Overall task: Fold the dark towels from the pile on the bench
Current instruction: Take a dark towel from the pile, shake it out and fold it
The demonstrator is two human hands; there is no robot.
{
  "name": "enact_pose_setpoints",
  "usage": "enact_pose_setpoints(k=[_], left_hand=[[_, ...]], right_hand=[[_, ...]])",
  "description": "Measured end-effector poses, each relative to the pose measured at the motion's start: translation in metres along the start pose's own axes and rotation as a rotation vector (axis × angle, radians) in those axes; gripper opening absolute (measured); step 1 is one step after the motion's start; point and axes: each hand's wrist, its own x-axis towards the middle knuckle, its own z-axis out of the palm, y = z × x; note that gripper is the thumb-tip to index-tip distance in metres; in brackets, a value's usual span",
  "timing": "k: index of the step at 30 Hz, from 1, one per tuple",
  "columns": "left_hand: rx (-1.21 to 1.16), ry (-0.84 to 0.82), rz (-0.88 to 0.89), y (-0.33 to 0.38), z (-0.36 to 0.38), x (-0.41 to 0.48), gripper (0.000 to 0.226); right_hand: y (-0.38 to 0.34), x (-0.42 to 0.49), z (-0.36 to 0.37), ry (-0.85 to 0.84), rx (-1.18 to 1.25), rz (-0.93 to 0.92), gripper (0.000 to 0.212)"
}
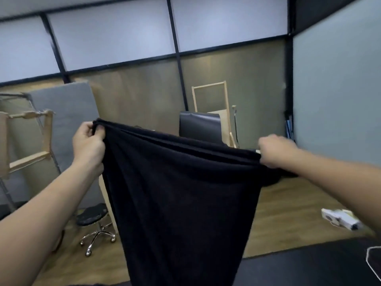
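Observation:
A dark towel (181, 193) hangs in the air in front of me, stretched by its top edge between both hands. My left hand (88, 145) pinches the upper left corner, fingers closed on the bunched cloth. My right hand (276, 151) grips the upper right corner, a bit lower than the left. The cloth drapes down in folds and narrows toward the bottom of the view, where its lower end is cut off. A black bench surface (309, 269) lies at the bottom right. The pile of towels is not in view.
A black rolling stool (92, 221) with chrome legs stands on the wooden floor at lower left. Wooden frames (28, 141) and a grey panel (68, 124) lean at the left. A black chair back (200, 124) is behind the towel. A white power strip (340, 220) lies on the floor at right.

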Motion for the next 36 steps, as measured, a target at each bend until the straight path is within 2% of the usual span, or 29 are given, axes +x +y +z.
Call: enact_pose_setpoints(k=[2, 3, 5, 7, 9, 12, 14, 16, 18, 20, 23, 25, 28, 30, 32, 34, 36], left_hand=[[-0.066, 0.073, -0.024, 0.023, -0.010, 0.029, 0.023], [-0.107, 0.101, -0.018, 0.034, -0.014, 0.042, 0.022], [-0.192, 0.130, -0.015, 0.050, -0.017, 0.060, 0.021], [-0.149, 0.085, -0.026, 0.059, -0.020, 0.071, 0.022], [-0.045, 0.066, -0.009, 0.070, -0.026, 0.087, 0.028], [-0.098, 0.149, 0.071, 0.103, -0.029, 0.114, 0.036], [-0.059, 0.125, 0.096, 0.110, -0.029, 0.119, 0.032], [0.106, 0.004, 0.109, 0.105, -0.031, 0.122, 0.026], [0.157, -0.057, 0.109, 0.115, -0.032, 0.122, 0.021], [0.045, -0.032, 0.064, 0.138, -0.029, 0.124, 0.021], [-0.239, -0.074, -0.093, 0.160, -0.029, 0.117, 0.029], [-0.314, -0.146, -0.165, 0.163, -0.028, 0.107, 0.033], [-0.243, -0.240, -0.171, 0.156, -0.017, 0.093, 0.030], [-0.142, -0.308, -0.113, 0.146, -0.011, 0.085, 0.028], [0.151, -0.349, 0.062, 0.133, -0.011, 0.083, 0.031], [0.550, -0.281, 0.275, 0.125, -0.012, 0.084, 0.029], [0.718, -0.144, 0.377, 0.121, -0.010, 0.087, 0.023]], right_hand=[[0.010, 0.034, -0.070, 0.189, 0.140, 0.075, 0.021], [0.012, 0.047, -0.096, 0.228, 0.281, 0.113, 0.020], [0.005, 0.064, -0.130, 0.128, 0.668, 0.156, 0.022], [-0.002, 0.069, -0.159, 0.060, 0.989, 0.189, 0.022], [-0.003, 0.077, -0.194, 0.167, 1.210, 0.183, 0.012], [-0.002, 0.085, -0.240, 0.343, 1.583, 0.078, 0.018], [-0.007, 0.078, -0.244, 0.261, 1.712, 0.069, 0.031], [-0.005, 0.073, -0.242, 0.232, 1.656, 0.076, 0.036], [0.004, 0.064, -0.252, 0.305, 1.641, 0.065, 0.033], [0.014, 0.057, -0.269, 0.375, 1.635, 0.016, 0.031], [0.027, 0.045, -0.279, 0.215, 1.544, -0.090, 0.024], [0.043, 0.043, -0.273, 0.154, 1.281, -0.091, 0.024], [0.057, 0.041, -0.257, 0.195, 0.816, -0.073, 0.028], [0.061, 0.045, -0.244, 0.211, 0.772, -0.063, 0.032], [0.065, 0.047, -0.235, 0.182, 0.875, -0.059, 0.030], [0.067, 0.045, -0.230, 0.136, 1.074, -0.109, 0.020], [0.059, 0.036, -0.230, 0.120, 1.114, -0.246, 0.014]])
